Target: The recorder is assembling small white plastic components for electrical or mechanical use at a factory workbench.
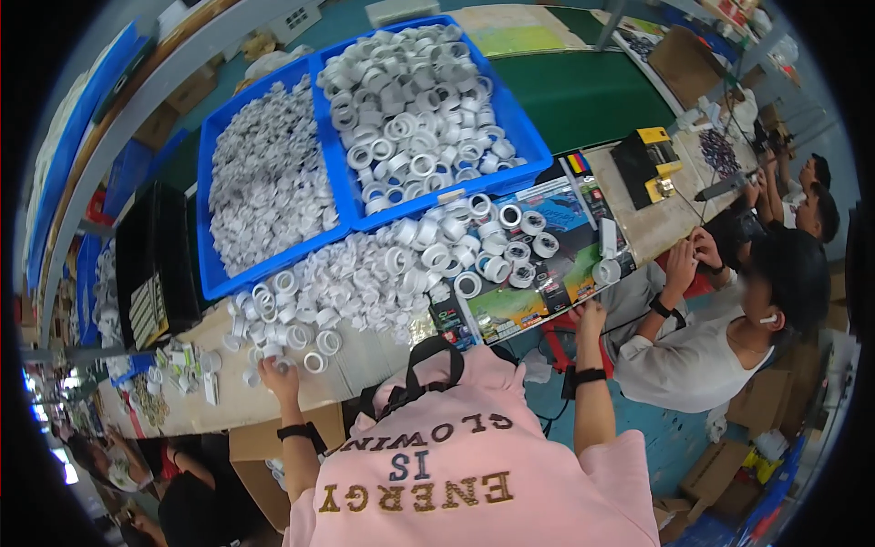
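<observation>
Rings (299, 337) lie beside left hand (281, 374), beyond right hand (591, 316); fingers curled, grips unclear.

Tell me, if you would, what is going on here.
The person's left hand is at loose white plastic rings on the beige workbench; its grip is unclear. The right hand is by the near edge of a colourful printed sheet. Beyond, blue plastic bins hold more rings and small white pieces.

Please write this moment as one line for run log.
left hand: at white rings | right hand: near printed sheet | blue trays: heaped with white parts
</observation>
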The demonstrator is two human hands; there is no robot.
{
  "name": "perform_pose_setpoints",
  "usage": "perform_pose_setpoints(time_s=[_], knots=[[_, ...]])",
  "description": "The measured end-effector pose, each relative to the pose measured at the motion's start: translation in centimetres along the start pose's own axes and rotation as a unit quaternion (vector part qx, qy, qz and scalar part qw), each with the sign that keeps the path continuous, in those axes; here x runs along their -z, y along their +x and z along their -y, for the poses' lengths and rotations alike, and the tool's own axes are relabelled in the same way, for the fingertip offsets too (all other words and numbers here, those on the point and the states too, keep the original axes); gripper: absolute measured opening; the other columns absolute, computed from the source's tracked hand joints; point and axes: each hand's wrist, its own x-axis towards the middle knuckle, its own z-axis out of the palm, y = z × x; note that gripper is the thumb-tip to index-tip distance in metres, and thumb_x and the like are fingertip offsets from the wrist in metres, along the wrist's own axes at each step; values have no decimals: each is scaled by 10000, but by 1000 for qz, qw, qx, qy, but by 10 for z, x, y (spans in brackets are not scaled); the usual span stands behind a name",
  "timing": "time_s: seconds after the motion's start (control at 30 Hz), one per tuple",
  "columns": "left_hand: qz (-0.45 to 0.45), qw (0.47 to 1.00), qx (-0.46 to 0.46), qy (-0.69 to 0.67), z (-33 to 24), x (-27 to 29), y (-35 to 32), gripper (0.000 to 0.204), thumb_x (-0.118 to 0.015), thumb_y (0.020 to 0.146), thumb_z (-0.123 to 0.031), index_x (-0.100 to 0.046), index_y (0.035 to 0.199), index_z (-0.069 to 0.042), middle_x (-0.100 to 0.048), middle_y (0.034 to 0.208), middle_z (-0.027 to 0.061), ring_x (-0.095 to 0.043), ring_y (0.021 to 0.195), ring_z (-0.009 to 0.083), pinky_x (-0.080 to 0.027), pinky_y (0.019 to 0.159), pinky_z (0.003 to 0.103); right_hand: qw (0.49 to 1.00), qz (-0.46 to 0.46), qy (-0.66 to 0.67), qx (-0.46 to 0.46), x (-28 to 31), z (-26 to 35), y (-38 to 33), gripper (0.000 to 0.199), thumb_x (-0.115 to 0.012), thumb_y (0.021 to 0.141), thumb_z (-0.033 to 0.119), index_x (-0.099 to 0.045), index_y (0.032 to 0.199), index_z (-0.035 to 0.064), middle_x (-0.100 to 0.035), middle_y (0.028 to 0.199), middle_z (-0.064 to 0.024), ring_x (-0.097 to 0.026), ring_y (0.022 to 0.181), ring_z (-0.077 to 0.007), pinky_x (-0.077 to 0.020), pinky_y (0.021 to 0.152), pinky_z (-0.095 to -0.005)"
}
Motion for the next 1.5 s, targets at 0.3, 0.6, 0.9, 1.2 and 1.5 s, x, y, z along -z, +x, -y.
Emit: perform_pose_setpoints(time_s=[0.3, 0.6, 0.9, 1.2, 1.5], knots=[[-77, 988, -21, -129, -19, 10, 24, 407, -578, 595, -32, -451, 978, 21, -455, 1064, 209, -438, 1013, 386, -322, 932, 441, 931, 251, -263, -33, -28, -30, -119, 140, -515, 873, 141, -563, 967, 49, -600, 814, -57, -599, 623, -134, -477, 473, -270], [98, 960, 25, -260, -104, 12, -21, 252, -607, 749, -90, -538, 984, -33, -580, 833, 104, -579, 728, 207, -475, 639, 318, 608, 136, -656, 426, -107, 46, -68, 593, -712, 678, 405, -536, 1049, -22, -556, 1054, -217, -542, 961, -369, -441, 785, -427], [247, 929, -197, -192, -217, -34, -65, 389, -675, 701, -117, -557, 1069, -68, -567, 933, 124, -605, 822, 272, -501, 683, 366, 545, 294, -730, 289, -145, 55, -39, 642, -698, 628, 532, -613, 928, -28, -633, 920, -213, -610, 867, -368, -476, 751, -438], [196, 892, -407, -16, -217, -64, -64, 373, -564, 733, -110, -521, 1099, -61, -545, 892, 127, -594, 782, 285, -503, 663, 360, 799, 396, -445, 81, -120, 88, -76, 452, -665, 781, 308, -575, 1145, 56, -630, 978, -88, -595, 800, -167, -480, 655, -277], [251, 892, -374, 31, -227, -52, -53, 211, -567, 721, -119, -560, 921, -53, -590, 828, 141, -602, 757, 276, -501, 629, 355, 840, 524, -52, -129, -149, 101, -174, 440, -602, 843, 139, -457, 1248, 44, -549, 1117, -77, -552, 1007, -180, -468, 837, -333]])
